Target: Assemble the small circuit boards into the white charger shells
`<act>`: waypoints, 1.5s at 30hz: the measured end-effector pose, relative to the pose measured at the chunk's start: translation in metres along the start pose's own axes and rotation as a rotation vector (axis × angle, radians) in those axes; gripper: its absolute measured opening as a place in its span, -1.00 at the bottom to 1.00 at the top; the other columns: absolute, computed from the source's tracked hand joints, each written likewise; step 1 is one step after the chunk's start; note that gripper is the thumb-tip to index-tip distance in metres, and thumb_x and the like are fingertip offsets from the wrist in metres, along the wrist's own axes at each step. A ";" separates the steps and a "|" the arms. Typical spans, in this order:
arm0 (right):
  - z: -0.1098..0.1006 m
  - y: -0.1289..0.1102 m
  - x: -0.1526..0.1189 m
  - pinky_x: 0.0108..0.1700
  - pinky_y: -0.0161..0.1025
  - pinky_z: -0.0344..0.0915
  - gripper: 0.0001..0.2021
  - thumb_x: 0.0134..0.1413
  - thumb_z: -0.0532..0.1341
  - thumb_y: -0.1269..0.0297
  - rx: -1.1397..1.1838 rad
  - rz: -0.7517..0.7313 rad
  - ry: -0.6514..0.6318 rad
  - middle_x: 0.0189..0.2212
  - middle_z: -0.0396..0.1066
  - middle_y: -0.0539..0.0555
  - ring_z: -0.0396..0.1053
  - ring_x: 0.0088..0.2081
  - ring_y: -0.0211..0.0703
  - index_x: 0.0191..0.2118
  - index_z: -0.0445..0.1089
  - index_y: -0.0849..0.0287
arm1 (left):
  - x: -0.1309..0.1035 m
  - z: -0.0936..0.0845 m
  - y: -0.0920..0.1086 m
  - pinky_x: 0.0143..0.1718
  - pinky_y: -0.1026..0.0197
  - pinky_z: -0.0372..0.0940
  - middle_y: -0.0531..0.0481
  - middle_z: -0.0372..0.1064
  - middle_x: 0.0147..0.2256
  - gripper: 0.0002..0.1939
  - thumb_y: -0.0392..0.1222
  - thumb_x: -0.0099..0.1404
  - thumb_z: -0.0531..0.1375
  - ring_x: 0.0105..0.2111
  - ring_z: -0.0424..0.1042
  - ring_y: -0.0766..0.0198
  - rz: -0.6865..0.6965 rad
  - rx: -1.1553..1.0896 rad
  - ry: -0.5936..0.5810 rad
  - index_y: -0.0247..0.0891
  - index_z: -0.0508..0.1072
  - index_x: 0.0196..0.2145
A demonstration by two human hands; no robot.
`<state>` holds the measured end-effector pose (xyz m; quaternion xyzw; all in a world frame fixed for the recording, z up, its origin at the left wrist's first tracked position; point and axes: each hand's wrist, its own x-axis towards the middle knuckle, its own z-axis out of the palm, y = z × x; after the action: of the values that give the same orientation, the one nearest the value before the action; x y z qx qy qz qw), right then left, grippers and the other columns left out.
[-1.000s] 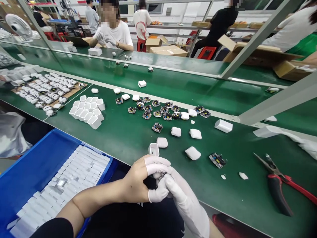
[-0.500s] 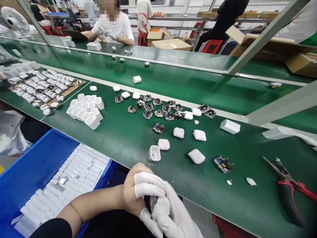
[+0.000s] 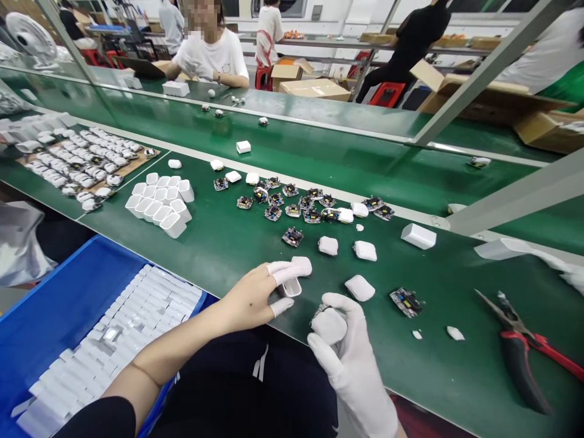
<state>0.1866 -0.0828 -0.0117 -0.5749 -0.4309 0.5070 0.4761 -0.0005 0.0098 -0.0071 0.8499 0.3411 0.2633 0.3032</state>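
Observation:
My left hand [image 3: 260, 291], with white finger cots, has its fingers and thumb around an open white plastic case [image 3: 292, 287] near the bench edge. My gloved right hand [image 3: 356, 359] pinches a circuit board with a white cover [image 3: 329, 325] between thumb and fingers. Just behind the case is a white-covered board [image 3: 302, 266], close to my left fingertips. Another white-covered board [image 3: 360, 288] sits beyond my right hand. Farther right lies a bare circuit board [image 3: 406, 302].
Several bare boards [image 3: 292, 236] are spread mid-bench. Open white cases [image 3: 159, 212] stand grouped at left. A blue bin [image 3: 55, 286] holds stacked white pieces. Red-handled pliers [image 3: 524, 365] lie at right. A metal post [image 3: 511, 188] rises there. A person [image 3: 212, 58] sits across.
My hands have separated. The left has moved forward onto the white case, which has shifted slightly. The right has moved up and right, holding the white-covered board.

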 end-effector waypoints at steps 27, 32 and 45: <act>0.012 -0.052 0.039 -0.14 -0.03 0.37 -0.56 0.10 0.21 0.24 -0.629 -0.148 -0.285 -0.23 0.42 0.05 0.39 -0.26 -0.05 0.13 0.33 0.02 | -0.009 0.003 0.004 -0.32 0.24 0.27 0.05 0.40 -0.23 -0.51 -0.15 0.15 0.35 -0.38 0.34 0.27 -0.145 -0.081 -0.041 -0.11 0.41 0.05; 0.011 -0.056 0.039 -0.13 0.00 0.39 -0.51 0.08 0.26 0.18 -0.743 -0.204 -0.285 -0.22 0.41 0.08 0.39 -0.24 -0.01 0.16 0.33 0.00 | -0.009 0.002 0.003 -0.26 0.23 0.29 0.02 0.43 -0.14 -0.51 -0.19 0.14 0.37 -0.33 0.38 0.25 -0.136 -0.120 -0.034 -0.15 0.43 0.03; 0.008 -0.045 0.041 -0.05 -0.12 0.35 -0.68 0.10 0.25 0.47 -0.706 -0.649 -0.209 -0.16 0.46 -0.04 0.41 -0.09 -0.11 -0.07 0.35 -0.05 | -0.007 -0.002 -0.001 -0.27 0.27 0.23 -0.01 0.44 -0.14 -0.56 -0.11 0.19 0.34 -0.32 0.35 0.28 -0.118 -0.177 -0.068 -0.19 0.44 0.03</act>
<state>0.1828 -0.0344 0.0254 -0.4834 -0.7788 0.2105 0.3399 -0.0070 0.0057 -0.0078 0.8068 0.3554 0.2449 0.4035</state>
